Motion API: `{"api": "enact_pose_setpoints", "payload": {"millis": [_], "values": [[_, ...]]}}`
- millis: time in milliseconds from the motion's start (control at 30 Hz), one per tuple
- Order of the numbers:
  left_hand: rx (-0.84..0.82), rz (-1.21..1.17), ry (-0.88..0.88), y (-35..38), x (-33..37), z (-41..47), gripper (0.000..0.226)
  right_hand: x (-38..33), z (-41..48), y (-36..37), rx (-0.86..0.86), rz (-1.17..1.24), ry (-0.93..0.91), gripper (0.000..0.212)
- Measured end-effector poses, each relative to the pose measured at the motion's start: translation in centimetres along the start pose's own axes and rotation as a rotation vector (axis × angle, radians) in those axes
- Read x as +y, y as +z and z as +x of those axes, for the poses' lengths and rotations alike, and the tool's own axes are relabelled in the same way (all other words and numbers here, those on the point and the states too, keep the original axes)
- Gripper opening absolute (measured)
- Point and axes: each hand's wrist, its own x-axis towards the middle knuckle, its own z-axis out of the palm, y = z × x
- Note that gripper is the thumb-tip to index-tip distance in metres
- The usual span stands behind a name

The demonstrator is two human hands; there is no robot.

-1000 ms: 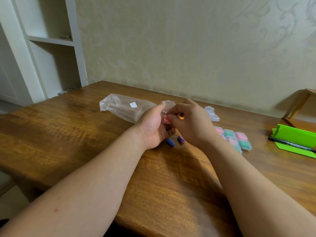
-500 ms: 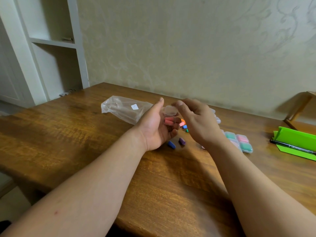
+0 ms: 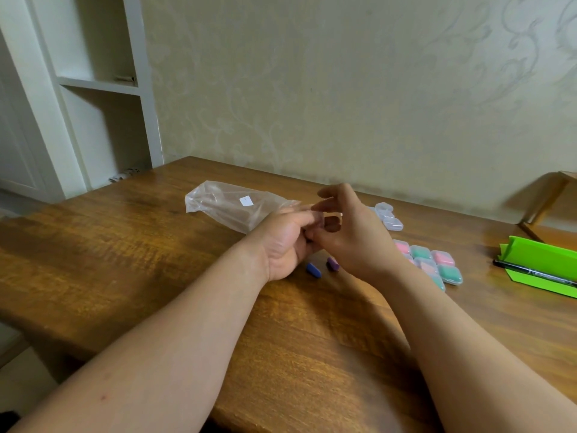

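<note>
My left hand [image 3: 285, 242] is held just above the wooden table [image 3: 156, 260], its fingers curled inward over the palm. What it grips is hidden now. My right hand [image 3: 356, 242] meets it from the right, thumb against the left fingers, index finger raised, other fingers bent. Whether it pinches anything is hidden. A blue piece [image 3: 313, 270] and a purple piece [image 3: 332, 264], both small and capsule-shaped, lie on the table under the hands.
A crumpled clear plastic bag [image 3: 231, 204] lies behind my left hand. Small clear boxes [image 3: 388, 217] and boxes with pink and green contents [image 3: 437, 264] sit to the right. A green folder [image 3: 540, 260] with a black pen [image 3: 530, 271] is far right. White shelves [image 3: 100, 85] stand at left.
Half a second ago my left palm lay open with pink pieces showing in it. Its fingers have since curled over them, and my right hand has come in against it.
</note>
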Motion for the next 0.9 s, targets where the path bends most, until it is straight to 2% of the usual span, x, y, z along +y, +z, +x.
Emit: {"api": "enact_pose_setpoints", "payload": {"millis": [67,167,267,467,633,733,833,900], "values": [[0.029,0.038,0.024,-0.1,0.0,0.1,0.032,0.1,-0.1,-0.1,-0.022,0.028,-0.008,0.061],[0.092,0.062,0.028,-0.5,-0.2,0.4,0.040,0.3,0.0,-0.1,-0.029,0.002,-0.031,0.065],[0.090,0.084,0.023,-0.6,-0.3,0.6,0.044,0.5,0.0,0.0,-0.018,-0.027,-0.057,0.062],[0.034,0.161,0.022,0.0,-0.2,-0.1,0.019,0.5,0.2,-0.2,-0.018,-0.137,-0.086,0.043],[-0.001,0.163,0.026,0.4,-0.2,-0.3,0.023,0.6,0.9,-1.5,-0.071,-0.136,-0.036,0.040],[0.034,0.178,0.022,0.9,-0.3,-0.5,0.037,1.0,1.0,-3.0,-0.079,-0.194,-0.009,0.044],[0.094,0.387,0.118,1.2,-0.5,-0.3,0.046,2.1,-0.1,-5.5,-0.051,-0.243,0.010,0.037],[0.093,0.559,0.201,1.2,-0.6,-0.5,0.043,3.2,-1.3,-7.3,-0.036,-0.259,0.060,0.035]]}}
